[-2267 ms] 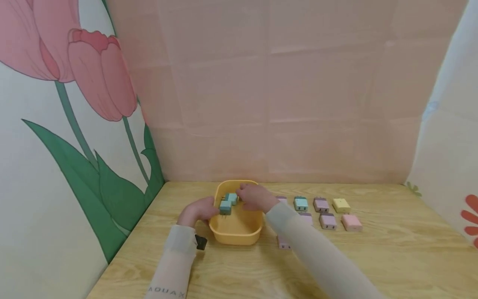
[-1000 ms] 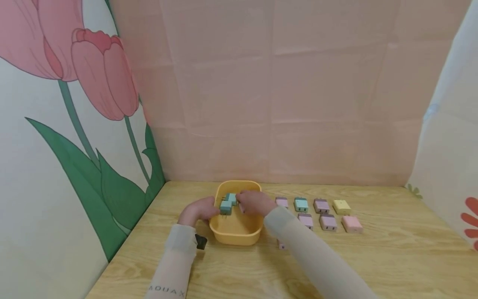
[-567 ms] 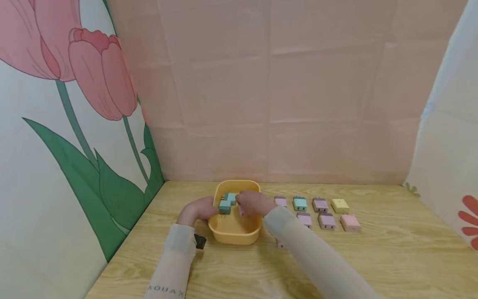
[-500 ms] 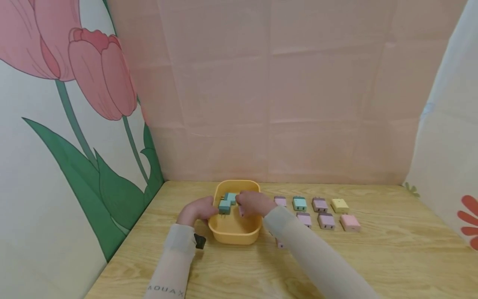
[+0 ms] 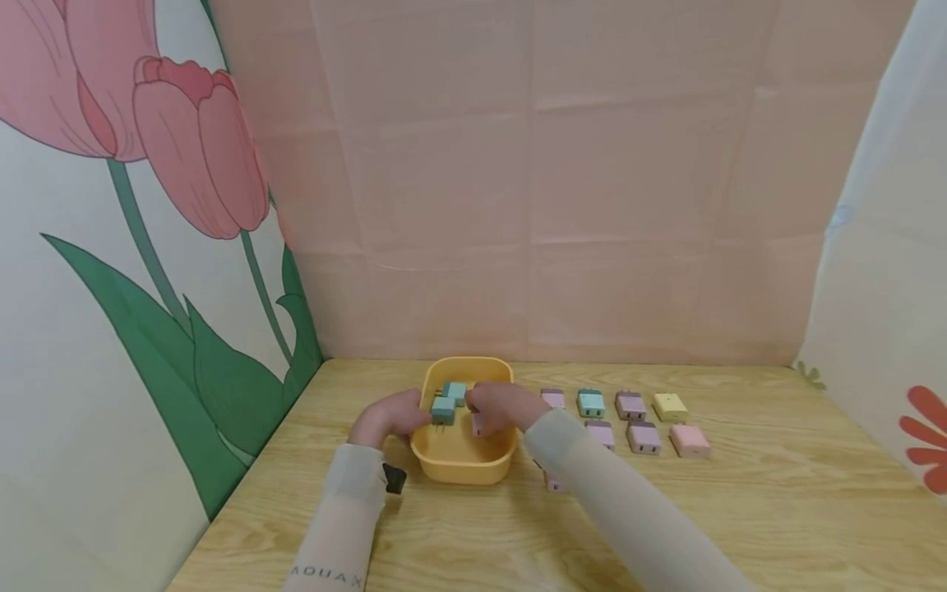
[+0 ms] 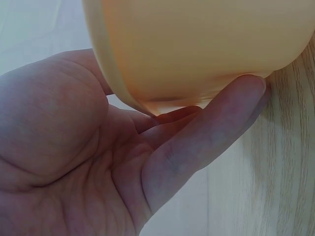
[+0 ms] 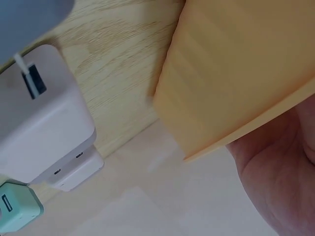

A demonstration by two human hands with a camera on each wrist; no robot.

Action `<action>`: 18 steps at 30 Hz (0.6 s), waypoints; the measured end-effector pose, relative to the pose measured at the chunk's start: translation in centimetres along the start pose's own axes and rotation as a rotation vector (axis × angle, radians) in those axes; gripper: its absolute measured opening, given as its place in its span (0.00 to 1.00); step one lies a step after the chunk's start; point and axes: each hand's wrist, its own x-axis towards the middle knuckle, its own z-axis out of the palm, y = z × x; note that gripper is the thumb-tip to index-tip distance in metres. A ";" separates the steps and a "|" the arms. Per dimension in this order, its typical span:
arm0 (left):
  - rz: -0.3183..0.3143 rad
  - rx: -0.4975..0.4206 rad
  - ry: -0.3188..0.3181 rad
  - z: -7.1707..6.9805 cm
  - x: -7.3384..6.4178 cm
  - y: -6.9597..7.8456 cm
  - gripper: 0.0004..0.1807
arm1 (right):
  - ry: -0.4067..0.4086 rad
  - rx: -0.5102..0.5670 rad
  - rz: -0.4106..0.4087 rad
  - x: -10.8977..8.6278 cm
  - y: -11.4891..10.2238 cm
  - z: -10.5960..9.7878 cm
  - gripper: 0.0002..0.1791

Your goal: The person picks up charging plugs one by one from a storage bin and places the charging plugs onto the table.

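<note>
A yellow plastic basin (image 5: 462,472) stands on the wooden table. My left hand (image 5: 399,412) grips its left side; in the left wrist view the fingers (image 6: 206,132) lie along the outer wall, with the thumb passing behind the rim. Reaching over the right rim, my right hand (image 5: 503,405) holds a light purple charger plug (image 5: 477,424) low inside the basin, its upper part covered by the fingers. Two teal charger plugs, one nearer (image 5: 444,409) and one farther (image 5: 455,392), lie at the basin's left, prongs showing. The right wrist view hides the right fingertips behind the basin wall.
Right of the basin, several charger plugs lie in rows: light purple ones (image 5: 644,437), one teal (image 5: 591,403), one yellow (image 5: 670,407) and one pink (image 5: 690,441). A purple plug (image 5: 555,480) nearer the front is partly behind my right sleeve. A pink cloth wall (image 5: 577,247) closes off the back.
My right hand has shifted slightly forward and down inside the basin, and the purple charger plug now shows under its fingers. The left hand keeps its grip on the basin.
</note>
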 end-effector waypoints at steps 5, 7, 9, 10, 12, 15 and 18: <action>-0.006 -0.007 -0.004 0.0 -0.1 0.0 0.17 | -0.018 0.012 0.012 -0.1 -0.1 -0.2 0.06; -0.007 -0.002 -0.004 0.0 -0.1 0.1 0.16 | -0.019 0.009 0.010 -0.3 -0.1 -0.3 0.06; -0.007 -0.002 -0.003 0.0 -0.1 0.1 0.16 | -0.013 0.006 0.002 -0.4 -0.1 -0.5 0.06; -0.008 -0.002 -0.002 0.0 -0.1 0.1 0.16 | -0.008 0.007 -0.001 -0.5 -0.1 -0.5 0.07; -0.007 -0.002 -0.004 0.0 0.0 0.1 0.17 | 0.000 0.014 -0.006 -0.6 -0.1 -0.7 0.08; -0.008 -0.003 -0.008 0.1 -0.1 0.1 0.18 | 0.001 0.021 -0.004 -0.7 0.0 -0.7 0.11; -0.012 0.003 -0.007 0.0 -0.1 0.2 0.17 | -0.002 0.015 -0.002 -0.8 0.0 -1.0 0.13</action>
